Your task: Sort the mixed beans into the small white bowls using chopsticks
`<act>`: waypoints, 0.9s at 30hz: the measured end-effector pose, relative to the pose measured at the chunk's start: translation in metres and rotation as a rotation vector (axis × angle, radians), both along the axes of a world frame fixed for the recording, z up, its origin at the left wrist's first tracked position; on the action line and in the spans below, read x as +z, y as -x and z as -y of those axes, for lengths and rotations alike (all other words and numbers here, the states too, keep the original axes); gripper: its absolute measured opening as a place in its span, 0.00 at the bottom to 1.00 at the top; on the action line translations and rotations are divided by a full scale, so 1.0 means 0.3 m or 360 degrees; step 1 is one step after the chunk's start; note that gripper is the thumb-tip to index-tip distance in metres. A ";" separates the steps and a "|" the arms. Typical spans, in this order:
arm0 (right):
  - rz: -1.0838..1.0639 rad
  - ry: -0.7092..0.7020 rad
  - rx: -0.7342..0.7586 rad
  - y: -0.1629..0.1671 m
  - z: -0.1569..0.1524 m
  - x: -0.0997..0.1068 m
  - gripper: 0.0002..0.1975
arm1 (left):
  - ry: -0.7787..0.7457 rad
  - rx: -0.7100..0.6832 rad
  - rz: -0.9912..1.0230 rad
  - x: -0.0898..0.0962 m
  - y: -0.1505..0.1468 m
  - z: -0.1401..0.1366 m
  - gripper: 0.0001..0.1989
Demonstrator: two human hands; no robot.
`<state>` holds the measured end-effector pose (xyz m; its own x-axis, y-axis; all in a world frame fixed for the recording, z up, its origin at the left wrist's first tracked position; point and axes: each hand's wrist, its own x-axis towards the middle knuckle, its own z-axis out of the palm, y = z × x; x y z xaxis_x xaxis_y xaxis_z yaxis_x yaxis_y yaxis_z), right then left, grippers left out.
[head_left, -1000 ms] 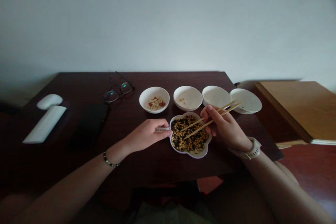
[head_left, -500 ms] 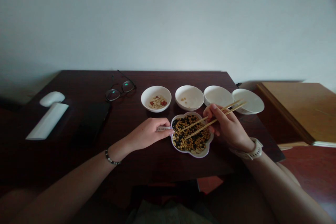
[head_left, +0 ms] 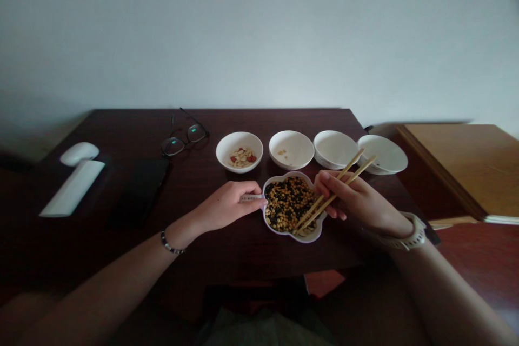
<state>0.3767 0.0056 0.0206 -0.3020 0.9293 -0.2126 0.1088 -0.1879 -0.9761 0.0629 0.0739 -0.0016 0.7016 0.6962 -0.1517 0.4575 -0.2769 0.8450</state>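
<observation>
My left hand (head_left: 229, 206) pinches the short handle of a flower-shaped dish (head_left: 267, 221) with a pale purple rim. Mixed black and yellow beans (head_left: 287, 200) fill the dish, with some pale flat slices near its front edge. Between the fingers of my right hand (head_left: 348, 197) is a pair of wooden chopsticks (head_left: 324, 203). Their tips reach into the front right part of the beans; whether they grip a piece I cannot tell. Behind the dish, a white bowl (head_left: 221, 152) holds pale slices and red pieces, and a second white bowl (head_left: 303, 158) holds a few pale yellow bits.
Two more white bowls, a third (head_left: 334, 146) and a fourth (head_left: 385, 154), continue the row rightward. Eyeglasses (head_left: 184, 142), a dark flat object (head_left: 140, 192), a white mouse (head_left: 79, 153) and a long white object (head_left: 73, 188) lie on the left. A wooden surface (head_left: 462, 165) stands at right.
My right hand has shifted slightly right and down. The chopstick tips have moved from the middle of the beans to the dish's front right edge, and stand closer together. My left hand stays on the handle.
</observation>
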 end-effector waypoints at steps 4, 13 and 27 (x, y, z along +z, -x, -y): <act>-0.0025 -0.0062 -0.0128 0.004 0.002 0.016 0.26 | 0.0029 0.0003 0.0003 -0.002 0.000 0.001 0.17; -0.0360 -0.0259 -0.0609 -0.026 -0.023 0.024 0.24 | 0.0053 -0.0003 -0.0003 0.007 0.001 0.001 0.18; -0.0430 -0.0570 -0.0986 0.032 -0.063 0.046 0.23 | 0.0034 -0.0021 0.0037 0.002 0.008 0.006 0.18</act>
<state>0.3672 0.0244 0.0345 0.2979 0.9441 0.1408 -0.1645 0.1961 -0.9667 0.0604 0.0723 -0.0011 0.7144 0.6835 -0.1497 0.4338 -0.2648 0.8612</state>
